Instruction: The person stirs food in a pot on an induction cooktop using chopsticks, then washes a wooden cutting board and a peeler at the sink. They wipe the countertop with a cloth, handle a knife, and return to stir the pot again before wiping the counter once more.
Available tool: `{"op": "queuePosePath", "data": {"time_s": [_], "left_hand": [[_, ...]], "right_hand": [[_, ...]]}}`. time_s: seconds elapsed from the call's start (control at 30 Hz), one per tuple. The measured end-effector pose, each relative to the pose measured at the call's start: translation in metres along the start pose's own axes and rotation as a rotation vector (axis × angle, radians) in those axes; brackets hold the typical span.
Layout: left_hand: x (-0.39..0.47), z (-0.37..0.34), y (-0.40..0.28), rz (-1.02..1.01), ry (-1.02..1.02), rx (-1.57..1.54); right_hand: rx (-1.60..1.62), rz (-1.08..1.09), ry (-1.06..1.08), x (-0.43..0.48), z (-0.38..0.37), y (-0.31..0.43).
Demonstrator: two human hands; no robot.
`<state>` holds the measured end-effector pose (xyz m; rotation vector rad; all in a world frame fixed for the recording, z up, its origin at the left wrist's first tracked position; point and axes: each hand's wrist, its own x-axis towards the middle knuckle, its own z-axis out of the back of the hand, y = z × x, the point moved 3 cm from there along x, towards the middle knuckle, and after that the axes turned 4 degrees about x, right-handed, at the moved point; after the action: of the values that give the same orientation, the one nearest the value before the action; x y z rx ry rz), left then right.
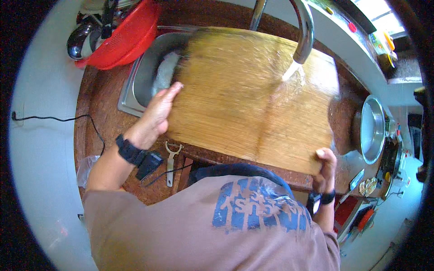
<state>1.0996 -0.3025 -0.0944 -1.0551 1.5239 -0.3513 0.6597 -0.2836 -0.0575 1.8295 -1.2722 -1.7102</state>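
A large wooden cutting board point(230, 98) is held tilted over the stainless steel sink point(135, 91), covering most of the basin. My left hand point(159, 111) grips its left edge, thumb on the upper face. At the lower right corner my right hand point(325, 166) holds the board, its thumb over the rim and its other fingers mostly hidden underneath. Water runs from the curved metal faucet point(305, 37) and splashes onto the board's upper right part, wetting the surface. The board looks partly blurred. A whitish translucent thing point(165, 73), too unclear to name, lies inside the sink.
A red plastic basket point(125, 44) stands left of the sink. On the counter, near my left forearm, lie a Y-shaped peeler point(170, 166) and a black device point(149, 165) with a cord. To the right are a metal basin point(373, 128) and a knife point(356, 181).
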Motion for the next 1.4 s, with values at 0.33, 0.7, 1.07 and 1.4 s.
{"op": "queuePosePath", "data": {"time_s": [0.33, 0.7, 1.07, 1.4], "left_hand": [[-0.034, 0.052, -0.042, -0.374, -0.429, 0.092], [0.018, 0.042, 0.02, -0.04, -0.109, -0.012], [0.065, -0.052, 0.038, -0.044, 0.342, 0.389], [0.185, 0.029, -0.012, -0.119, 0.025, 0.842]], "right_hand": [[-0.148, -0.251, 0.672, 0.095, -0.095, -0.037], [-0.15, -0.086, 0.39, 0.034, -0.071, 0.012], [-1.002, 1.195, 0.117, -0.083, 0.042, 0.079], [-0.415, 0.672, -0.437, -0.124, 0.064, 0.103]]}}
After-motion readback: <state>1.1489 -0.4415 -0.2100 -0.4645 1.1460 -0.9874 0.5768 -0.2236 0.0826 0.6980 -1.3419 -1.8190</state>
